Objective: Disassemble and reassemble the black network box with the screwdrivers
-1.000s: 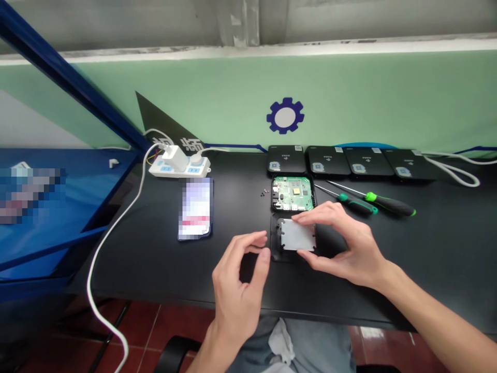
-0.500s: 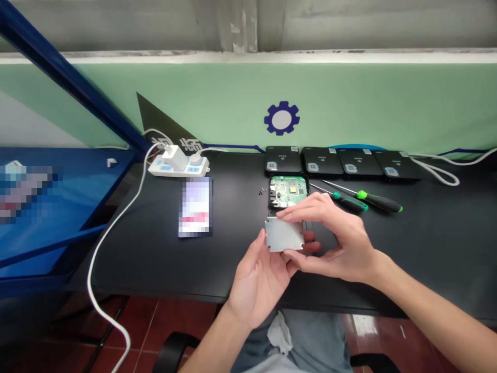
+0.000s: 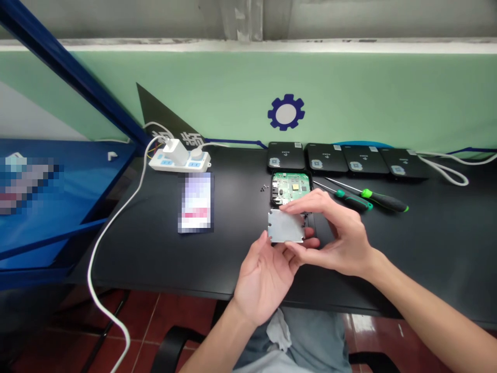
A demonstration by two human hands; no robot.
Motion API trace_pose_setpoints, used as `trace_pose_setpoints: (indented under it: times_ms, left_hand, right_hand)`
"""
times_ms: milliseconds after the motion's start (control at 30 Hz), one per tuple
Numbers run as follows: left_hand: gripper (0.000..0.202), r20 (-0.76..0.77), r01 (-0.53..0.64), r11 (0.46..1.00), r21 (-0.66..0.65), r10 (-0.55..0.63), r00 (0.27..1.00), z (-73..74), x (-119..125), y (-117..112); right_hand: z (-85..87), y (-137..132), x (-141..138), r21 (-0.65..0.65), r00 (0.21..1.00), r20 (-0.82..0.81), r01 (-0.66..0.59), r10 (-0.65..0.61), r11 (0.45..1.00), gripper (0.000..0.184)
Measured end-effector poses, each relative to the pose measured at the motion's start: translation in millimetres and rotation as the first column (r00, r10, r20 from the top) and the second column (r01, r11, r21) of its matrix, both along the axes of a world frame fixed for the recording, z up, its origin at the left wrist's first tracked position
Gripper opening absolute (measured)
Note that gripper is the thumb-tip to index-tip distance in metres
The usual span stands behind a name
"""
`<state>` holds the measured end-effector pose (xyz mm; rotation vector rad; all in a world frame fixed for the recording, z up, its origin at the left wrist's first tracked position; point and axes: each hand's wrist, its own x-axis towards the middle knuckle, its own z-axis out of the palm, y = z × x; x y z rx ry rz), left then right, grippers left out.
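Observation:
A thin silver metal plate (image 3: 286, 226) with small notches at its edges is held above the desk, tilted toward me. My right hand (image 3: 337, 233) pinches it between the fingers at its far edge and the thumb at its near edge. From below, my left hand (image 3: 267, 274) supports the plate, palm up, with the thumb by its left corner and fingertips showing past its right side. Just beyond lies an opened black box with a green circuit board (image 3: 290, 187); its near side is hidden behind the plate and my fingers. Several tiny dark screws (image 3: 264, 188) lie to its left.
Several closed black boxes (image 3: 286, 155) line the back of the desk. Two screwdrivers, one teal and black (image 3: 355, 200), one lime and black (image 3: 386, 200), lie right. On the left are a phone (image 3: 196, 203), a white power strip (image 3: 179, 159) and a white cable (image 3: 97, 248) hanging over the edge.
The metal plate and both hands have shifted only slightly, with the grip much the same. The whole view has moved a little as the head camera tilts.

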<state>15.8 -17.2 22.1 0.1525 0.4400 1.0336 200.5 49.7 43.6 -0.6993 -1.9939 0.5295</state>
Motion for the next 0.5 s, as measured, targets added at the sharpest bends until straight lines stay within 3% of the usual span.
trace_pose_setpoints:
  times_ms: [200,400,500]
  left_hand:
    - [0.045,-0.023,-0.005,1.000,-0.005,0.005,1.000,-5.6,0.1,-3.5]
    - [0.074,-0.057,-0.068,0.997,-0.018,0.067,0.996,-5.8,-1.2,-7.7]
    - [0.076,-0.056,-0.075,0.997,-0.017,0.074,0.996,-4.9,-1.6,-9.1]
  right_hand:
    - [-3.2,-1.2,0.7,0.016,0.999,0.036,-0.003,0.003,1.000,0.055]
    - [-4.1,-3.4,1.3,-0.038,0.998,0.058,-0.020,0.022,0.999,0.057]
    - [-4.3,-4.0,3.2,-0.092,0.997,0.064,-0.032,0.038,0.995,0.057]
